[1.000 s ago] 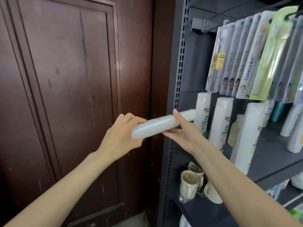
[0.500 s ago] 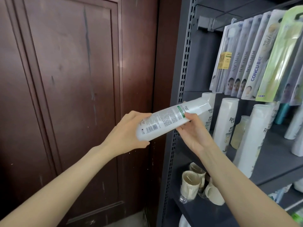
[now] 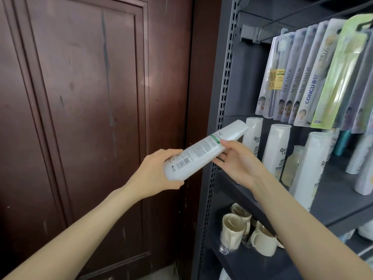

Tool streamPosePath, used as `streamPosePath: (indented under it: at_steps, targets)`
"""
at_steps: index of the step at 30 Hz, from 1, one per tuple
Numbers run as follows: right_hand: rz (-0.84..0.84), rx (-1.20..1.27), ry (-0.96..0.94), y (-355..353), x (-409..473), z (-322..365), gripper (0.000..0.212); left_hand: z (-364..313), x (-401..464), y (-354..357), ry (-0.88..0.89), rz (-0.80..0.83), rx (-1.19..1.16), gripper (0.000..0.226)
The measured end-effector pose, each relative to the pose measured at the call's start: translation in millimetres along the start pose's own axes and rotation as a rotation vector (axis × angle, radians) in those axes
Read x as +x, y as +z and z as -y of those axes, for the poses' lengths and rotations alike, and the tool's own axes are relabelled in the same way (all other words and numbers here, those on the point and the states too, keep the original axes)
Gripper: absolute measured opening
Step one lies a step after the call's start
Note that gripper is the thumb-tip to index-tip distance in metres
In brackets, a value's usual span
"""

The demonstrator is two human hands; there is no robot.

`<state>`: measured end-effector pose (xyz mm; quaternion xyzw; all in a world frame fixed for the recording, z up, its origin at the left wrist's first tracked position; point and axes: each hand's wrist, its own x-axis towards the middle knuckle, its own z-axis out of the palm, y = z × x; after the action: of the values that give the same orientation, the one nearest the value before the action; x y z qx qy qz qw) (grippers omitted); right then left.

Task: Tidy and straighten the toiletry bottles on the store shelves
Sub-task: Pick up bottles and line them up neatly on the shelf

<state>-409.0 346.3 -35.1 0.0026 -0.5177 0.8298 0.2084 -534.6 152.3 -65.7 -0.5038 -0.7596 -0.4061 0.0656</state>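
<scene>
- Head view: my left hand (image 3: 153, 172) grasps the base end of a white bottle (image 3: 203, 151), fingers curled round it.
- My right hand (image 3: 238, 160) pinches the bottle nearer its cap.
- The bottle is tilted, cap up, in the air before the shelf's (image 3: 339, 190) left edge, printed back facing me.
- More bottles (image 3: 276, 150) stand upright on the shelf; mugs (image 3: 232, 231) sit below, toothbrush packs (image 3: 298, 77) hang above.

I stand in a small shop: a dark metal shelf unit (image 3: 228, 102) carries hanging packaged toothbrushes (image 3: 302, 77), rows of identical white toiletry bottles (image 3: 276, 150), and wrapped mugs (image 3: 234, 231) below, beside a brown wooden door (image 3: 90, 118).
</scene>
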Motion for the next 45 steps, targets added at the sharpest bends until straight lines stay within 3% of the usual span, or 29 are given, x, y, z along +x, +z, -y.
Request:
streamPosePath:
  at_steps: [4,8,15,21,24,28,31,36,45]
  targets:
    - [-0.068,-0.161,-0.02,0,0,4,0.052,1,3,7,-0.084,0.105,-0.114,0.073]
    - [-0.223,-0.363,-0.087,5,2,10,0.043,-11,17,14,-0.105,0.228,-0.116,0.067]
    - [-0.304,-0.511,-0.126,18,3,20,0.05,-58,64,26,0.092,0.012,-0.073,0.061]
    - [-0.214,-0.697,-0.163,10,-4,43,0.04,-67,77,41,0.057,-0.019,-0.208,0.056]
    - [-0.208,-1.04,-0.231,9,-3,53,0.042,-65,88,51,0.003,-0.075,-0.301,0.052]
    - [-0.308,-1.772,-0.328,-5,6,78,0.05,-58,110,62,-0.03,-0.084,-0.337,0.053]
    - [-0.301,-2.02,-0.285,-18,11,103,0.044,-50,126,72,-0.048,-0.066,-0.34,0.054]
    - [-0.272,-2.121,-0.077,-38,17,113,0.047,-38,149,97,-0.063,-0.028,-0.359,0.052]
    - [-0.288,-2.218,-0.029,-55,29,107,0.039,-21,176,127,-0.115,0.027,-0.419,0.05]
